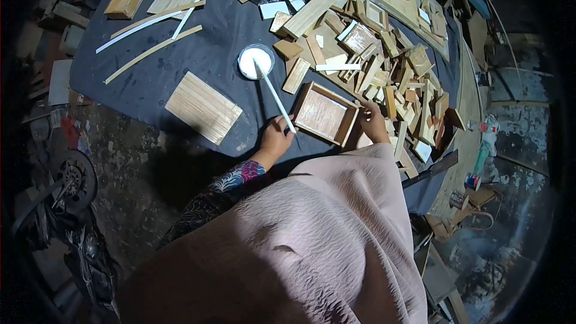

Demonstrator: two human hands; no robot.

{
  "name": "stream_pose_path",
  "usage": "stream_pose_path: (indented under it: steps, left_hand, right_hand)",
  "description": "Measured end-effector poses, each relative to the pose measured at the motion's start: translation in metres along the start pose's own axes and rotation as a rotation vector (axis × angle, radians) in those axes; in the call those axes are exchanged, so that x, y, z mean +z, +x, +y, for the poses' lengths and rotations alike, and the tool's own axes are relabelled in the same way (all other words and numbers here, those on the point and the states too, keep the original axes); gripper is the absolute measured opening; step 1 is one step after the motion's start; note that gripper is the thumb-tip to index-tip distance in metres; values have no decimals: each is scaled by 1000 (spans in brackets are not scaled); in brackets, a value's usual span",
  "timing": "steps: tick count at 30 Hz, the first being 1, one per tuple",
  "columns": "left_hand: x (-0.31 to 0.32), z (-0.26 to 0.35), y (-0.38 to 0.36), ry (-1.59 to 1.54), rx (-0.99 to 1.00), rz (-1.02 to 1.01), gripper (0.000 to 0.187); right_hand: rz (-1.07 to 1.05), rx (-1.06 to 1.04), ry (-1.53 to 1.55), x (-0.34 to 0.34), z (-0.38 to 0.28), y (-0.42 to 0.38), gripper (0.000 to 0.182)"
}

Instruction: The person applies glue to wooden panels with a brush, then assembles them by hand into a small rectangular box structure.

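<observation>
A small open wooden box [327, 113] lies near the front edge of the dark-covered table, its inside facing up. My right hand [374, 125] has its fingers curled on the box's right edge. At the box's left front corner is my left hand [277, 139], with its fingers bent; their exact contact is partly hidden. A round tub [257, 62] of white paste or glue stands behind the box. Out of the tub leans a thin white stick [275, 93], whose near end overlaps my left fingertips. Left of the tub lies a flat wooden panel [204, 108].
A heap of wood offcuts [384, 78] spreads right of and behind the box. Thin strips [155, 51] and another small box [125, 2] lie at the back left. A large board [396, 3] is at the back right. A motorcycle [75, 204] stands on the left floor.
</observation>
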State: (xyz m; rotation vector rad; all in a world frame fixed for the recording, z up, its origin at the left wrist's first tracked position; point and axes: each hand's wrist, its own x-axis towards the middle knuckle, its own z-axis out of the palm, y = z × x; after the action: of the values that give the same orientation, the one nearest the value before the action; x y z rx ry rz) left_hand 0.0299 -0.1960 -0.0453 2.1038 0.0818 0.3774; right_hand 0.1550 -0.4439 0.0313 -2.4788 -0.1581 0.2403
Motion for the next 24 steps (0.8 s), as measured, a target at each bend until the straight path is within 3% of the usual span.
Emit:
stream_pose_path:
  steps: [5, 12, 24]
  left_hand:
    - [5, -5, -2, 11, 31, 22, 39]
    - [7, -10, -3, 35, 78, 41, 39]
    - [7, -7, -3, 37, 19, 17, 36]
  right_hand:
    - [-38, -203, -201, 0, 17, 18, 26]
    - [-21, -156, -144, 1, -2, 20, 23]
    - [22, -326, -253, 7, 14, 24, 21]
